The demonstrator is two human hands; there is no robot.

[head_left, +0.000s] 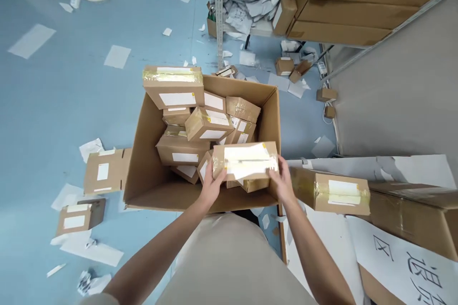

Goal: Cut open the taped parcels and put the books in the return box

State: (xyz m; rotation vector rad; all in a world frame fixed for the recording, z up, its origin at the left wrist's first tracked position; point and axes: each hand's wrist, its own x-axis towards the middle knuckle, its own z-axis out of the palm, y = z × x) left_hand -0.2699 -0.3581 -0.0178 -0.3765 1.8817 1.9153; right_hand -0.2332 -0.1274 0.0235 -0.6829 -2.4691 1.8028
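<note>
Between my two hands is a taped cardboard box with white labels on its top. My left hand grips its left end and my right hand grips its right end; the fingers partly hide behind it. It is held over the near right part of a large open carton. Several smaller taped boxes lie jumbled inside that carton, among them a labelled box in the middle and another box at left. A larger taped box sits at the far left corner, overlapping the rim.
A table at right carries a taped box and a paper sign. Ahead stands a metal rack with cartons and grey bags. Boxes and paper scraps litter the blue floor at left.
</note>
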